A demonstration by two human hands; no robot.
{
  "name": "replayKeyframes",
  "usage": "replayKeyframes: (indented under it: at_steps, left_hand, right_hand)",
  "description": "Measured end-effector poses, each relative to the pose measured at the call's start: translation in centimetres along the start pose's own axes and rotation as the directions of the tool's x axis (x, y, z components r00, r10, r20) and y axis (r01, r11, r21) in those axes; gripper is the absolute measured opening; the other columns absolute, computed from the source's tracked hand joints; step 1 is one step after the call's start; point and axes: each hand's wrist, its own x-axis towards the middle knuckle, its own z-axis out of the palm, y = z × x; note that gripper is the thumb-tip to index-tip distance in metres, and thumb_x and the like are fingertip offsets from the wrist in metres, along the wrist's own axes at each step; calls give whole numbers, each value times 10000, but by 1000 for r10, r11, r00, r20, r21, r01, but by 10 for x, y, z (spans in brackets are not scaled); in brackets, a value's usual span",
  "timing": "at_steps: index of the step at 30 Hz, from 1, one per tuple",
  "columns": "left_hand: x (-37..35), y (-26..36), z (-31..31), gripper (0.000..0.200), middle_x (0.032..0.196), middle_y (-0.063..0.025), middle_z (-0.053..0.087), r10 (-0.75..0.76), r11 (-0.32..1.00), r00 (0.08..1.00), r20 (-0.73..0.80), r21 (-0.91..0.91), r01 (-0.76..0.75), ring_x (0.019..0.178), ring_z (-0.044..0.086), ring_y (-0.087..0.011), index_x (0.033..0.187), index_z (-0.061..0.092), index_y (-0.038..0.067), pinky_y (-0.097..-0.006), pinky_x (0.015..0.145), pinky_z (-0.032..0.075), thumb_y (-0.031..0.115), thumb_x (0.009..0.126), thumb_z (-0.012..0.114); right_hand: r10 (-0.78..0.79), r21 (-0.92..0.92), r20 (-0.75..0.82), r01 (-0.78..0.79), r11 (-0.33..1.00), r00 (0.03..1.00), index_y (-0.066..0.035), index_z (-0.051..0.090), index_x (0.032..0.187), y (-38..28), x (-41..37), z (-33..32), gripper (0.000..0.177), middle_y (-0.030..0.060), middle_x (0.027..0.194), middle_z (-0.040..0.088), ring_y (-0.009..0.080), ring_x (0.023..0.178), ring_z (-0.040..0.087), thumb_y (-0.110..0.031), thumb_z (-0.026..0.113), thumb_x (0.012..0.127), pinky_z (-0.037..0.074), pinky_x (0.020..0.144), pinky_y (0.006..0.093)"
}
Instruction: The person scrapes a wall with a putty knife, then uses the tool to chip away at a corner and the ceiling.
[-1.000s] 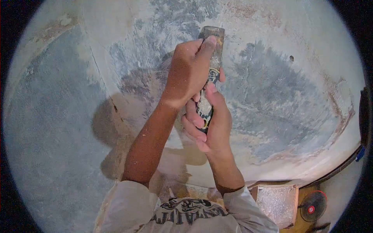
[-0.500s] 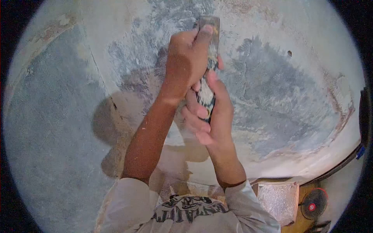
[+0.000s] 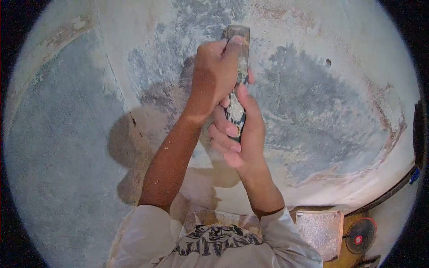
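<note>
A scraper-like tool (image 3: 236, 105) with a worn, stained handle and a flat grey blade stands upright in the view, its blade end against the patchy blue-grey and white surface (image 3: 308, 98). My left hand (image 3: 216, 67) is wrapped round the blade part, its thumb lying along the top. Just below, my right hand (image 3: 246, 129) closes on the handle, with the thumb on one side and the fingers on the other. Both hands nearly touch. Dark shadows of the hands fall on the surface to the left.
A crack (image 3: 120, 94) runs down the surface at the left. At the lower right are a framed, speckled panel (image 3: 318, 234) and a round black fan with a red rim (image 3: 360, 236). A dark curved edge (image 3: 389, 192) borders the surface at the right.
Both hands and the tool sit slightly lower in the view, the blade tip a little further down. The grip looks the same.
</note>
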Motion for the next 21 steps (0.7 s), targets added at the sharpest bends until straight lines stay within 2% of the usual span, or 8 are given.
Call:
replayKeyframes:
  at_steps: [4, 7, 13, 16, 19, 21]
  left_hand:
    - [9, 10, -2, 459, 622, -109, 678, -78, 990, 996, -39, 111, 81, 387, 532, -170, 817, 676, -10, -327, 365, 420, 342, 1025, 466]
    - [-3, -9, -6, 453, 658, -70, 675, 20, 988, 1000, 13, 151, -22, 550, 612, -137, 1001, 709, 25, -306, 564, 488, 423, 1012, 492]
    - [-3, 1, -12, 456, 664, -90, 678, -47, 998, 996, 70, 41, 44, 590, 633, -145, 1000, 708, 12, -310, 593, 492, 424, 1005, 511]
    - [-10, -4, -10, 457, 675, -92, 686, -57, 994, 997, 53, 92, 52, 581, 621, -147, 957, 706, 7, -315, 590, 491, 421, 1001, 516]
    - [2, 10, -8, 442, 630, -107, 685, -38, 986, 999, 12, 164, 35, 472, 602, -163, 844, 703, -10, -324, 472, 485, 342, 1009, 494]
    - [2, 8, -9, 446, 659, -89, 688, -95, 986, 995, 39, 140, 89, 536, 607, -151, 897, 707, 12, -323, 539, 488, 396, 1002, 505]
  right_hand:
    - [-35, -22, -35, 35, 999, 999, -163, 518, 910, -5, 8, 5, 341, -18, 502, 401, 89, 296, 255, -465, 415, 1033, 187, 280, 235]
    - [-14, -17, -36, 14, 1000, 999, -162, 513, 907, 9, -2, -4, 335, -16, 504, 402, 93, 296, 261, -456, 414, 1035, 197, 282, 239]
    - [-55, -22, -40, 54, 998, 998, -156, 505, 908, 11, 1, 4, 341, -12, 508, 402, 96, 298, 263, -460, 412, 1034, 204, 283, 239]
    - [-21, -13, -83, 20, 1000, 996, -156, 508, 916, 15, -4, -1, 341, -14, 511, 402, 95, 297, 260, -462, 413, 1032, 202, 284, 238]
    - [-53, -34, -24, 52, 998, 998, -159, 513, 918, 6, 7, 1, 337, -14, 511, 404, 96, 297, 257, -461, 414, 1031, 200, 285, 237]
    - [-45, -3, -71, 45, 999, 996, -160, 516, 916, 10, 6, 5, 336, -13, 510, 406, 95, 297, 260, -460, 416, 1030, 201, 288, 238]
